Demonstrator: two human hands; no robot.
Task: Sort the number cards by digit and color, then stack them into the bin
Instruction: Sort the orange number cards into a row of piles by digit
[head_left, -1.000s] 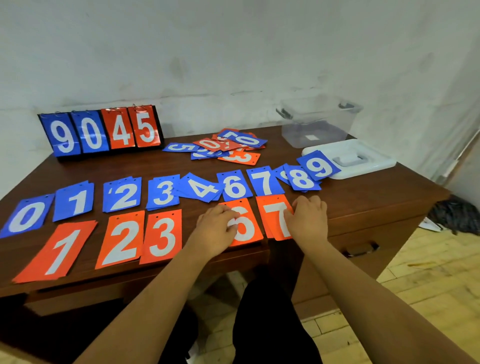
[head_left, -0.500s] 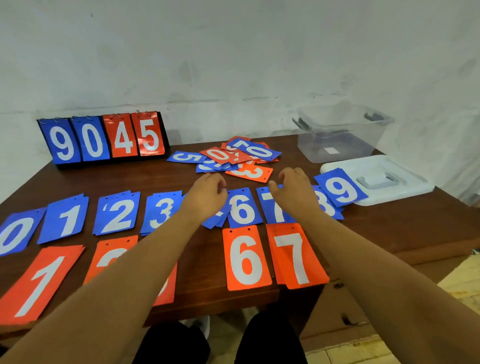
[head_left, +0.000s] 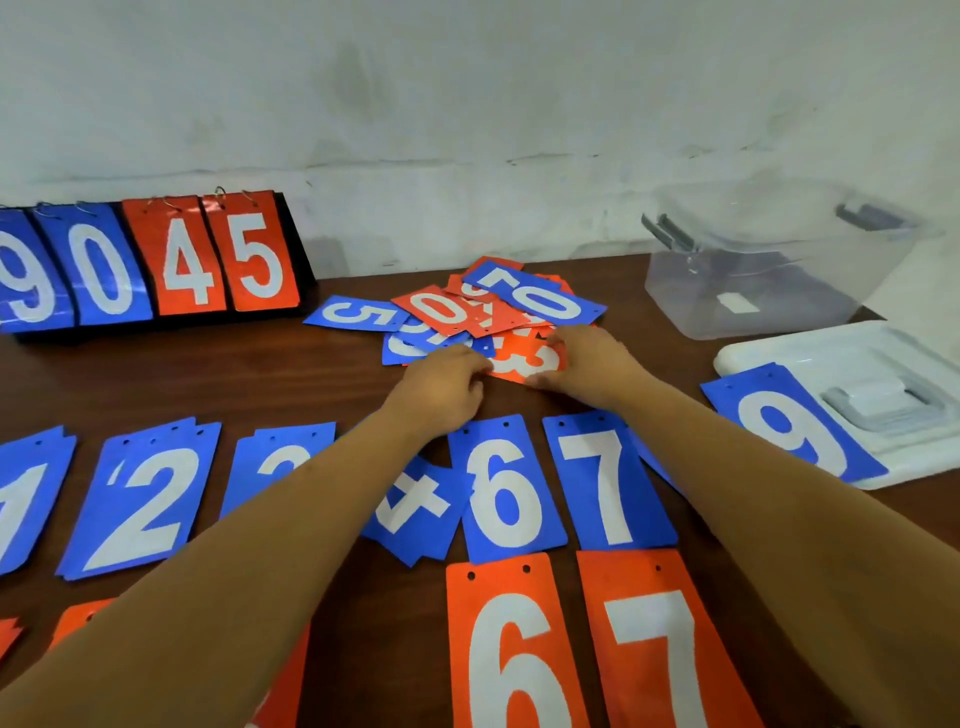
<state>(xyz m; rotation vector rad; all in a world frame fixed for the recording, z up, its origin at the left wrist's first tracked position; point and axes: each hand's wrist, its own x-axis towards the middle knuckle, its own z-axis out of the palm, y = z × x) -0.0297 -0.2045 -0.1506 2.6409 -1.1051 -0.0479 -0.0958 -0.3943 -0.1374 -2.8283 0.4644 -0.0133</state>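
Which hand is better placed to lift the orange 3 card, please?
Probably the right hand: its thumb and fingers straddle the orange 3 card, while the left hand only meets its corner.

A single head-worn wide-angle camera looks forward and down, close over the tabletop (head_left: 332, 374). The white wall (head_left: 467, 104) fills the upper frame.

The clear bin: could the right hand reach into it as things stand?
Probably yes: the clear bin stands open, lid off beside it, with only bare table between it and the right hand.
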